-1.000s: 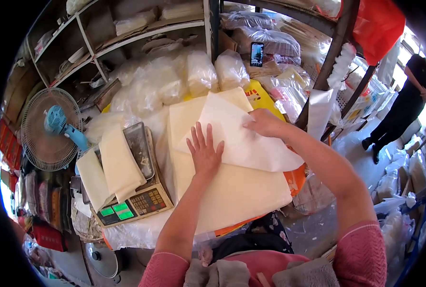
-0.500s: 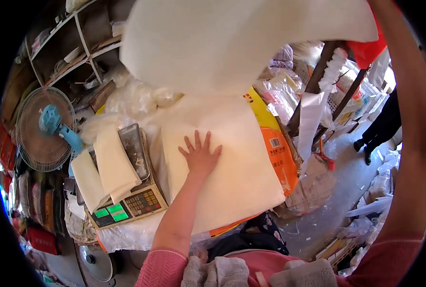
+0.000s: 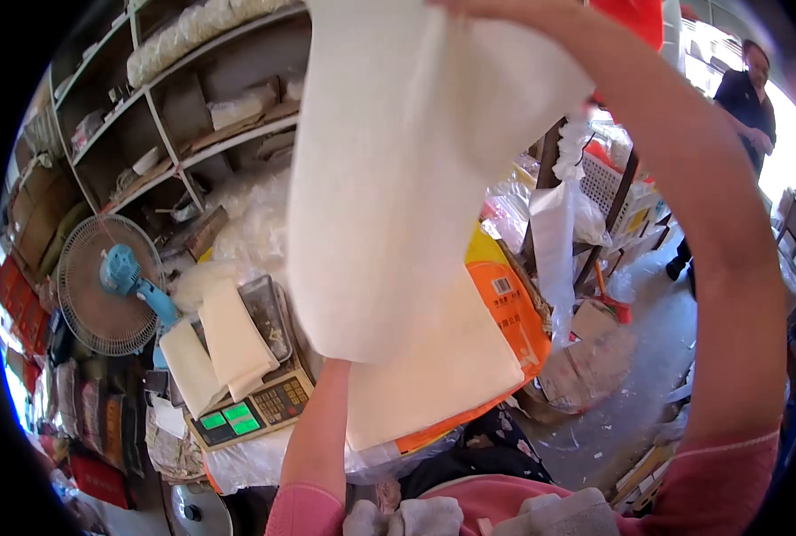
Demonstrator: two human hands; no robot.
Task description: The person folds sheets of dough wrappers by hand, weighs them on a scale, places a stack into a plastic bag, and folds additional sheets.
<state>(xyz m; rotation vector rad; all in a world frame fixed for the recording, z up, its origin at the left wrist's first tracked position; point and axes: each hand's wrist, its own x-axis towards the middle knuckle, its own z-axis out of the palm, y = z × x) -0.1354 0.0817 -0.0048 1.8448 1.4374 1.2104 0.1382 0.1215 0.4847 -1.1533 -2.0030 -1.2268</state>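
Observation:
A large, thin, soft cream-white sheet (image 3: 380, 179) hangs in front of me, draping down over the stack. At the top edge of the view my right hand (image 3: 469, 7) grips its upper part; the fingers are partly cut off. My left forearm (image 3: 318, 429) reaches up to the sheet's lower edge, which hides my left hand. Beneath lies a flat stack of similar cream sheets (image 3: 443, 384) on orange and yellow printed packaging (image 3: 510, 308). Left of the stack, a digital scale (image 3: 277, 402) with green displays carries a metal tray (image 3: 268, 308) and folded cream sheets (image 3: 233, 335).
A blue fan (image 3: 117, 272) stands at the left, below shelves (image 3: 157, 116) of goods. Clear plastic bags (image 3: 255, 223) lie behind the scale. A rack (image 3: 608, 196) with baskets and plastic stands at the right. Farther off, a person (image 3: 746, 103) stands near the bright opening.
The sheet has come down and nearer, and now covers my left hand and part of the stack. My right hand has moved left across the top. The view has tilted up.

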